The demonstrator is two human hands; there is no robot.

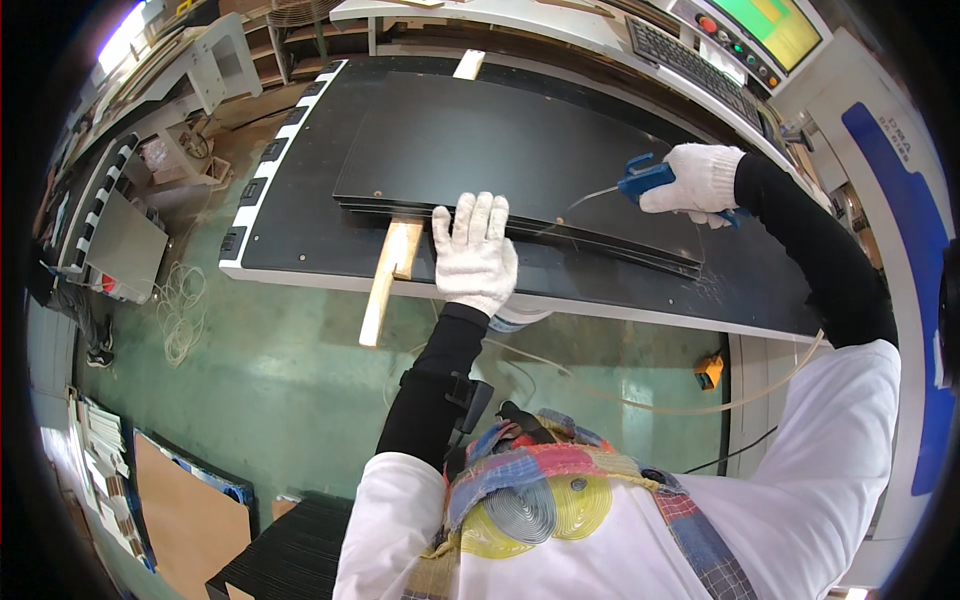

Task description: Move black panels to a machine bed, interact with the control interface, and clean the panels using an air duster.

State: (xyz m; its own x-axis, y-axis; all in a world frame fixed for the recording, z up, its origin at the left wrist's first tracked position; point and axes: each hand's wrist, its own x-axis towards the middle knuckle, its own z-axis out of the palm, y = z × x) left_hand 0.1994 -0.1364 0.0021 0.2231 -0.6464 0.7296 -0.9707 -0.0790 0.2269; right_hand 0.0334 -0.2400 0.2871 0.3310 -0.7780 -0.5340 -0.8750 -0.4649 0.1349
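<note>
A short stack of dark flat panels (480,140) lies on a black-topped machine table (290,205). My left hand (475,250), in a white glove, rests open with its fingers extended over the stack's near edge. My right hand (700,175), gloved too, is wrapped around a blue air blow gun (643,182) above the right part of the panels. The gun's thin bent nozzle points left and down toward the top panel. Beneath the stack, a wooden strip (378,305) juts out past the table's near edge.
At the back right are a keyboard (690,70) and a control panel with a screen (765,35). A pale hose (690,408) hangs between me and the table. A yellow foot pedal (709,372) is on the floor; brown board (190,500) stands at lower left.
</note>
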